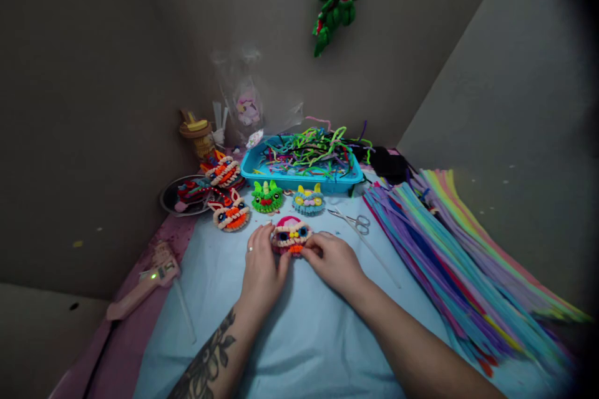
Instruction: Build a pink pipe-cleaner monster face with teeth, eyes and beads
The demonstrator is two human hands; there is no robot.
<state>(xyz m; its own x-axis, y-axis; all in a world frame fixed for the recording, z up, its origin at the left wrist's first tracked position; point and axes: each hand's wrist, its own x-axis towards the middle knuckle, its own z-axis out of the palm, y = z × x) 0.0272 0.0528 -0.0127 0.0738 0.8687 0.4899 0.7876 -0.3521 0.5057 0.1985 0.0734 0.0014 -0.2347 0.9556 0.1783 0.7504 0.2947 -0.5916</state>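
Observation:
A small pink pipe-cleaner creature face (291, 235) with blue eyes and an orange mouth rests on the light blue table cover (299, 336). My left hand (262, 268), a ring on one finger, grips its left side with curled fingers. My right hand (333, 260) pinches its right lower edge. Both forearms reach in from the bottom of the head view; the left one is tattooed.
Behind stand a green creature (266, 196), a blue one (309, 199) and an orange-white one (230, 213). A blue tray (255, 168) holds loose pipe cleaners. Scissors (353, 220) lie to the right, beside a long stack of coloured pipe cleaners (468, 262). A glue gun (147, 280) lies left.

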